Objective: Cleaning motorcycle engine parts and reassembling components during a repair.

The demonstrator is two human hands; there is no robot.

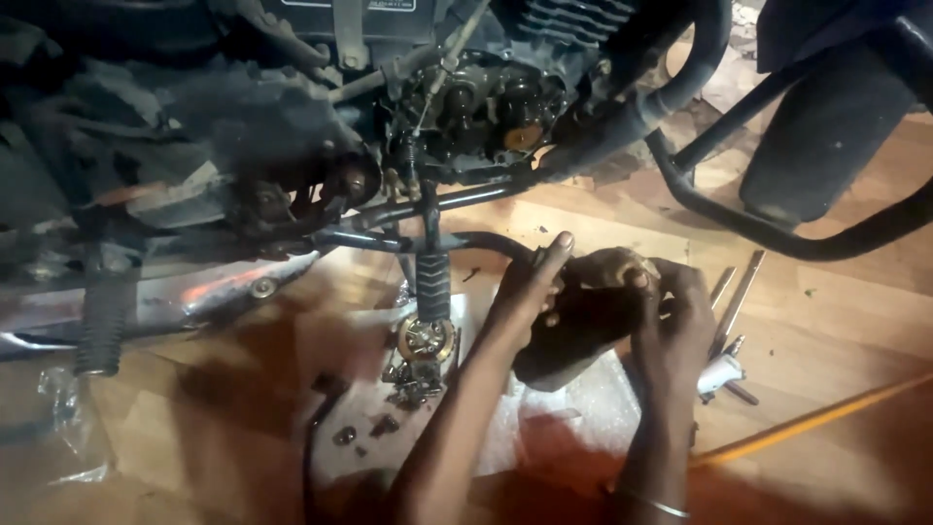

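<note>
Both my hands grip a dark, greasy engine cover held just above the floor. My left hand clasps its left side with the thumb raised. My right hand wraps the right side, fingers curled over the top edge. Directly above stands a motorcycle engine with its side open and gears showing. A black footrest bar hangs down to the left of my left hand.
Small metal parts and bolts lie on white sheeting spread over the wooden floor. Screwdrivers and rods rest to the right of my right hand. An orange rod slants at the right. The black frame tube curves overhead.
</note>
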